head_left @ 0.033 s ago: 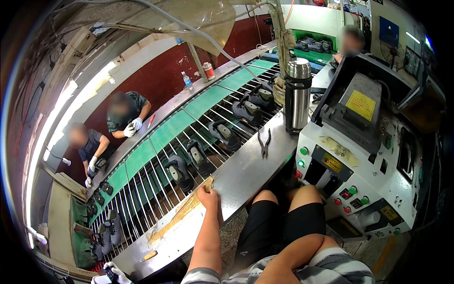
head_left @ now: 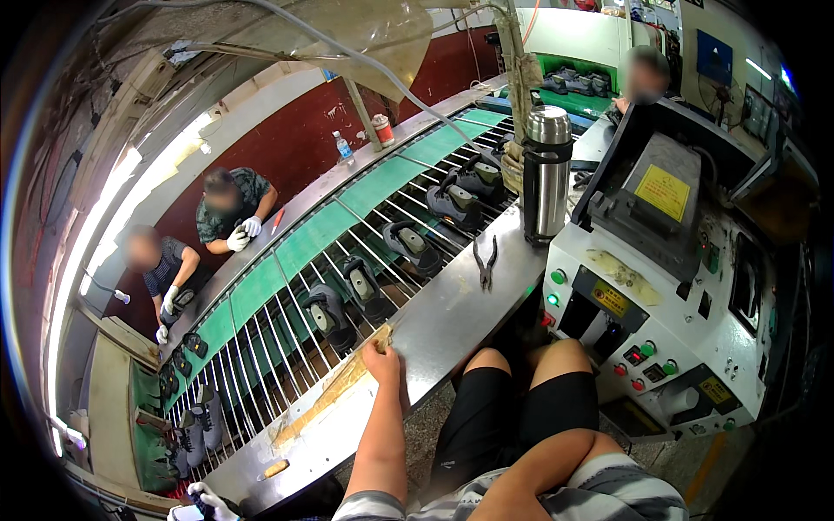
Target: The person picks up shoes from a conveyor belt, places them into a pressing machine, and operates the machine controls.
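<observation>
My left hand (head_left: pixel 380 359) rests on the metal table ledge (head_left: pixel 434 343) at the edge of the roller conveyor, its fingers curled in. It touches the upper end of a strip of brown tape (head_left: pixel 334 388) stuck along the ledge. Whether anything lies inside the fingers is hidden. My right forearm (head_left: pixel 543 473) crosses my body, and the hand itself is out of sight. Closest to my left hand on the conveyor is a grey and black shoe (head_left: pixel 328 317), with another shoe (head_left: pixel 367 289) beside it. Dark pliers (head_left: pixel 485 263) lie open-handled further right on the ledge.
A steel thermos (head_left: pixel 548 174) stands beside a white control machine (head_left: pixel 643 330) at my right. More shoes (head_left: pixel 411 247) sit on the conveyor rods. A wooden-handled tool (head_left: pixel 275 470) lies lower left. Co-workers' gloved hands (head_left: pixel 239 236) work across the belt; another glove (head_left: pixel 213 504) shows lower left.
My left hand and right arm stay where they were. The co-worker's gloved hand at the lower left has shifted slightly, and the head of a co-worker across the belt has moved a little.
</observation>
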Demonstrator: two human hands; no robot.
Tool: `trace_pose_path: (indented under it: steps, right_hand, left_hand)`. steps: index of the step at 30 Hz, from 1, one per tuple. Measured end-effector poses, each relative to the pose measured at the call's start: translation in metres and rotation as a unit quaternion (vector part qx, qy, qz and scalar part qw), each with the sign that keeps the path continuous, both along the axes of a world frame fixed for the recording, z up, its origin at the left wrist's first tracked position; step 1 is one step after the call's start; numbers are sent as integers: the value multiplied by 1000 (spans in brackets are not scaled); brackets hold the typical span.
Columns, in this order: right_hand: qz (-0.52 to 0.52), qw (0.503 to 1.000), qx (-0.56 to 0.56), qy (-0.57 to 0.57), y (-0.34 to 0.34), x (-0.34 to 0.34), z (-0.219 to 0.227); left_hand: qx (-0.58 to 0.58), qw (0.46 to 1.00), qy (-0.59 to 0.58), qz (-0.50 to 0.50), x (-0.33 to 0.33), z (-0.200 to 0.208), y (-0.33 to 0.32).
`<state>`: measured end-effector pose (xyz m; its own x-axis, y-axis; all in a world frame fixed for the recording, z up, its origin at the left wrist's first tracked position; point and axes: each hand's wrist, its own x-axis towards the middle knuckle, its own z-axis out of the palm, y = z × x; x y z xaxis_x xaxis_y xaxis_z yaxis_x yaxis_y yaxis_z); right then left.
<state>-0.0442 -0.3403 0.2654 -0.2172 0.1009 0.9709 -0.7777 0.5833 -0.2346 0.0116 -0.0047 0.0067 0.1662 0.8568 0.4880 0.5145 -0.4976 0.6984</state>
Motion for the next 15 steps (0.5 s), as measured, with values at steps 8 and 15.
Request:
trace_pose_path:
  steps: [8, 15]
  right_hand:
    - [136, 975, -116, -131, -7, 43, 11]
    - [200, 964, -136, -108, -12, 61, 47]
  left_hand:
    - [-14, 1000, -2, -14, 4, 1, -3]
    - [3, 1000, -3, 0, 0, 2, -1]
